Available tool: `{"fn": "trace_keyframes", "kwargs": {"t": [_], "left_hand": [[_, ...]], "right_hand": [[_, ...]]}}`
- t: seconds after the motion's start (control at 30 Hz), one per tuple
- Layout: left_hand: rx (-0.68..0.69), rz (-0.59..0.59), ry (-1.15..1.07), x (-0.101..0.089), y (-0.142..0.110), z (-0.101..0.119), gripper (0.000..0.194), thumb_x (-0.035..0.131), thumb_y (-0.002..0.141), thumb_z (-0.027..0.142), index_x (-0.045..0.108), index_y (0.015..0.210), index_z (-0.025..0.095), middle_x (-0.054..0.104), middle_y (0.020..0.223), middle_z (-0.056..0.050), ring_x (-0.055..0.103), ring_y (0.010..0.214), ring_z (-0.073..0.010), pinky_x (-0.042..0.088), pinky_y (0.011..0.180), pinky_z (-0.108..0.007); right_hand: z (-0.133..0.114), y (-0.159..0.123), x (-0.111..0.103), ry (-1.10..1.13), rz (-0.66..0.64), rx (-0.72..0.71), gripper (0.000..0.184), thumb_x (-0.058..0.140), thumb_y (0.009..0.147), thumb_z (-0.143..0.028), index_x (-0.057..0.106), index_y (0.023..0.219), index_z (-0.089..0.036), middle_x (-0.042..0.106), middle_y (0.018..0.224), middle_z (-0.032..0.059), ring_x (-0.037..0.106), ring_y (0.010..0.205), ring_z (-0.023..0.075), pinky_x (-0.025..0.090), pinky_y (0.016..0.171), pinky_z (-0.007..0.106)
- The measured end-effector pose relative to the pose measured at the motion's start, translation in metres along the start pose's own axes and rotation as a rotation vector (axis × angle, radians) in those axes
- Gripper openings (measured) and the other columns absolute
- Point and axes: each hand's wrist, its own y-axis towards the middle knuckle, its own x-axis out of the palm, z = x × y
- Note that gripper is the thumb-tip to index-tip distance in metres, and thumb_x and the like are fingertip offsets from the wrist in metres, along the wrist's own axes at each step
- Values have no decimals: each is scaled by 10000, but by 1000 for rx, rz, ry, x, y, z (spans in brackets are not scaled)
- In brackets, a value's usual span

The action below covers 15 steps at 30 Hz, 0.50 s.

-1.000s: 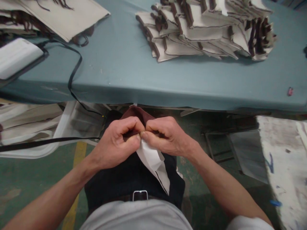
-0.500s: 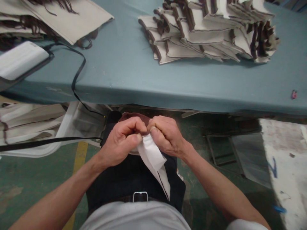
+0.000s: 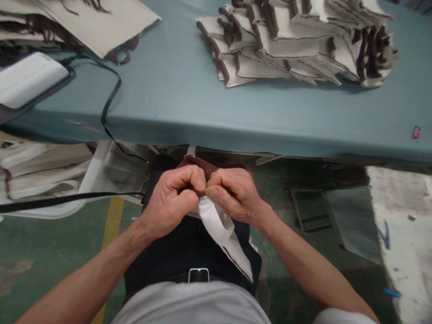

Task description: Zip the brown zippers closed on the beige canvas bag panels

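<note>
Above my lap, my left hand [image 3: 177, 198] and my right hand [image 3: 236, 191] meet, thumbs and fingertips pinched together on a cloth piece. White fabric [image 3: 218, 225] with a thin dark edge hangs from between them toward my right thigh. Behind my knuckles a maroon-brown part [image 3: 199, 163] shows, seemingly of the same piece. Both hands are closed on it. What lies right between the fingertips is hidden.
A table with a blue-green cover [image 3: 175, 108] spans the front. On it lie a stack of cream pieces with brown edges [image 3: 270, 49], more cream pieces [image 3: 111, 22] and a white device [image 3: 30, 78] with a black cord [image 3: 113, 96]. A white bin [image 3: 91, 180] holds cloth pieces at left.
The fabric's hanging end has swung rightward and now curls into a loop below my right hand. More of the maroon-brown part shows behind my hands. My fingers have shifted slightly, still pinching.
</note>
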Motion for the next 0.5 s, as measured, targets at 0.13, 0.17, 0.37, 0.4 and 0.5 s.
{"fn": "trace_keyframes", "kwargs": {"t": [0.13,0.17,0.37,0.4,0.5], "left_hand": [[-31,-4,23,4,0,3,126,523,677,88,545,644,208,480,607,64,400,581,-116,307,529,-280],[-29,7,46,5,-1,6,129,524,680,89,543,628,206,481,595,64,403,571,-112,307,524,-279],[11,121,136,18,-9,14,172,493,693,73,523,580,199,477,568,69,408,544,-94,315,514,-266],[24,130,124,19,-10,14,176,488,698,69,521,586,201,478,572,69,409,546,-95,317,514,-266],[82,94,104,19,-13,13,189,463,723,51,487,615,204,456,592,73,405,559,-89,328,529,-252]], "right_hand": [[0,-1,0,160,-43,130,404,589,1062,-377,510,705,-205,429,597,-83,359,498,65,286,504,218],[0,-2,0,179,-51,154,427,598,1057,-404,491,694,-207,406,589,-87,340,492,63,274,496,217],[-3,-6,3,-45,-179,94,539,343,1127,-551,421,703,-226,413,597,-57,361,513,95,224,539,285],[-4,-7,4,-82,-179,78,562,289,1134,-565,424,706,-227,433,596,-50,373,515,102,228,546,295],[-6,-7,7,-170,-138,49,638,188,1132,-615,425,681,-232,460,575,-34,382,513,121,248,558,317]]}}
